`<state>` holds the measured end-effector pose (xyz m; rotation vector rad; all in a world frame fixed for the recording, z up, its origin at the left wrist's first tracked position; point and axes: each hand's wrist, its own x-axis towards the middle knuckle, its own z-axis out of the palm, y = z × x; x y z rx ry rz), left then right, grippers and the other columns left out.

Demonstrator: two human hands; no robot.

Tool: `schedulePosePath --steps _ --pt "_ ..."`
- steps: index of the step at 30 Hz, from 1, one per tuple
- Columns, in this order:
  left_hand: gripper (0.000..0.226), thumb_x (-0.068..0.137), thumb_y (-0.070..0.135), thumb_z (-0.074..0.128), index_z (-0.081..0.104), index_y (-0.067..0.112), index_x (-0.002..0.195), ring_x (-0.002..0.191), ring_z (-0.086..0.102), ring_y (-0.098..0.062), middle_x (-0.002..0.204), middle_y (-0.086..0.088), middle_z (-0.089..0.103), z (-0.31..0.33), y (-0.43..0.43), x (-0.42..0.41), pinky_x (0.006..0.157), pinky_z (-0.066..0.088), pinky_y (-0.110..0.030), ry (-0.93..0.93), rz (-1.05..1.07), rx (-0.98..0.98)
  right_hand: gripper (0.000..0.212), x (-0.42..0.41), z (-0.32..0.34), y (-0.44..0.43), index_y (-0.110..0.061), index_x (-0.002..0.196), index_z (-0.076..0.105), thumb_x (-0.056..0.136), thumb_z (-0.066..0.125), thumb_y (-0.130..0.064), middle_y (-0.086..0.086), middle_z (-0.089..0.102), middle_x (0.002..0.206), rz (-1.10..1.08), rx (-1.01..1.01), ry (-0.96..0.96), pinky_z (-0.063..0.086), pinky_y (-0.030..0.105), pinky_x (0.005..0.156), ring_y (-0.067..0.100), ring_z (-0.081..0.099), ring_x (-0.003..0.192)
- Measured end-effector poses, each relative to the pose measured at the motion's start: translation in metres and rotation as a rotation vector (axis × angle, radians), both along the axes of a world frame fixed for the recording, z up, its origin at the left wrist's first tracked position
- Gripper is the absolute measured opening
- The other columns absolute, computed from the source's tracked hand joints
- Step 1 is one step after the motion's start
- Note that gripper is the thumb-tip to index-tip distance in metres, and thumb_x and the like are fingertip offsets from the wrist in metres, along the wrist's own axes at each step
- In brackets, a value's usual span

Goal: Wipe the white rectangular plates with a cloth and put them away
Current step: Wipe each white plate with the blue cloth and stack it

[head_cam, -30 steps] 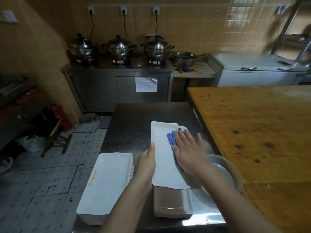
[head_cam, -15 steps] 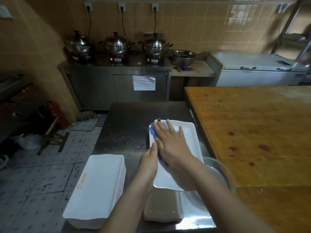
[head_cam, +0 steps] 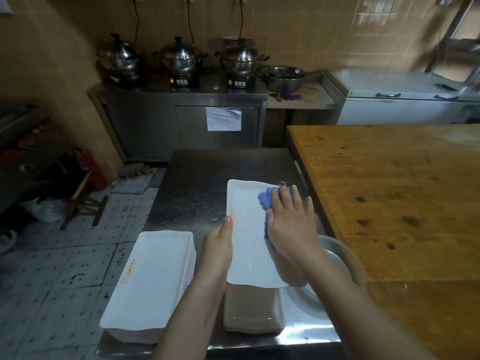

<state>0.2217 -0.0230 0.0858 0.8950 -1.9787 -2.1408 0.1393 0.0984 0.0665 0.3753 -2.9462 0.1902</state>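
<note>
The white rectangular ceramic plate (head_cam: 246, 229) is lying lengthwise away from the person, between both hands. The right hand (head_cam: 292, 227), fingers flat, is pressing a crumpled blue cloth (head_cam: 265, 201) onto its far right corner. The left hand (head_cam: 219, 242) is pinching the left rim, thumb on top. All this is happening over a steel table (head_cam: 197, 183), with a stack of white plates (head_cam: 155, 276) just left and a wooden counter (head_cam: 389, 190) right.

Your left hand (head_cam: 219, 245) grips the plate (head_cam: 249, 237) by its left edge, and your right hand (head_cam: 291, 224) presses the cloth (head_cam: 265, 200) on its far right corner. Left of that grip, a stack of plates (head_cam: 153, 276) lies on the steel table (head_cam: 197, 183). Under the gripped plate's near end sits an upturned dish (head_cam: 252, 313). To the right is a bowl (head_cam: 337, 255), then the wooden table (head_cam: 389, 190).
</note>
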Motion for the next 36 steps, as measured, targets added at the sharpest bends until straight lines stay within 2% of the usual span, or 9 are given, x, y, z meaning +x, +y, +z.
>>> schedulePosePath --steps 2,5,9,12,14,20,25,32,36 --pt "0.039 0.096 0.044 0.041 0.064 0.021 0.076 0.076 0.068 -0.024 0.081 -0.002 0.070 0.000 -0.006 -0.001 0.075 0.054 -0.038 0.004 0.045 0.003 0.056 0.024 -0.005 0.000 -0.021 0.152 0.003 0.100 0.013 -0.038 -0.001 0.001 0.160 0.074 -0.010 -0.032 -0.007 0.047 0.115 0.022 -0.008 0.147" --pt "0.037 0.096 0.045 0.039 0.063 0.022 0.080 0.073 0.068 -0.023 0.079 -0.001 0.070 0.000 -0.011 -0.003 0.066 0.055 -0.033 -0.006 0.054 0.015 0.059 0.048 -0.013 0.001 -0.022 0.151 -0.004 0.097 0.010 -0.042 -0.003 -0.004 0.160 0.132 0.028 -0.094 -0.007 0.048 0.114 0.022 -0.011 0.146" --pt "0.038 0.096 0.046 0.040 0.065 0.020 0.081 0.074 0.069 -0.021 0.078 0.003 0.071 0.002 -0.007 -0.002 0.072 0.056 -0.035 0.018 0.026 0.032 0.056 0.018 0.002 -0.007 -0.023 0.152 0.001 0.099 0.009 -0.040 -0.003 -0.002 0.160 0.054 0.007 -0.065 -0.012 0.046 0.114 0.020 -0.013 0.146" --pt "0.040 0.097 0.046 0.039 0.066 0.022 0.080 0.062 0.069 -0.011 0.068 0.010 0.072 0.001 -0.005 0.002 0.055 0.053 -0.023 0.031 -0.004 0.029 0.055 0.002 0.015 -0.022 -0.021 0.152 0.003 0.101 0.011 -0.040 0.000 -0.001 0.161 -0.049 -0.035 -0.055 -0.011 0.043 0.115 0.020 -0.011 0.146" --pt "0.040 0.096 0.046 0.040 0.067 0.023 0.078 0.068 0.070 -0.012 0.071 0.010 0.072 0.000 -0.006 0.002 0.062 0.054 -0.026 0.048 0.011 0.010 0.056 0.005 0.020 -0.035 -0.018 0.152 -0.002 0.102 0.011 -0.039 0.002 -0.006 0.160 -0.052 -0.085 -0.099 -0.012 0.040 0.115 0.020 -0.013 0.146" --pt "0.037 0.098 0.043 0.037 0.063 0.025 0.077 0.077 0.065 -0.012 0.081 0.006 0.068 0.006 -0.016 -0.003 0.065 0.049 -0.025 0.103 0.089 0.023 0.054 0.063 0.022 -0.058 -0.021 0.152 -0.002 0.102 0.018 -0.028 -0.001 -0.011 0.160 0.257 -0.301 -0.236 -0.005 0.041 0.116 0.019 -0.016 0.145" --pt "0.038 0.097 0.044 0.037 0.063 0.024 0.079 0.063 0.067 -0.011 0.073 0.006 0.069 0.006 -0.024 -0.005 0.047 0.048 -0.018 0.097 0.090 0.090 0.055 0.077 0.014 -0.044 -0.027 0.151 -0.008 0.103 0.017 -0.034 -0.007 -0.015 0.159 0.317 -0.138 -0.225 -0.013 0.040 0.114 0.015 -0.021 0.144" --pt "0.033 0.096 0.047 0.038 0.060 0.028 0.080 0.070 0.067 -0.017 0.077 0.004 0.068 0.005 -0.028 -0.007 0.051 0.049 -0.023 0.070 0.109 0.084 0.055 0.057 0.000 -0.004 -0.026 0.151 -0.008 0.100 0.011 -0.037 -0.006 -0.013 0.159 0.154 0.012 -0.128 -0.019 0.042 0.110 0.019 -0.023 0.143" --pt "0.033 0.097 0.047 0.037 0.059 0.028 0.081 0.077 0.067 -0.019 0.085 0.003 0.068 0.005 -0.022 -0.007 0.062 0.052 -0.027 0.056 0.082 0.067 0.055 0.029 0.007 -0.011 -0.022 0.152 0.006 0.100 0.012 -0.038 -0.002 0.000 0.161 0.108 0.029 -0.001 -0.015 0.042 0.112 0.022 -0.013 0.146"
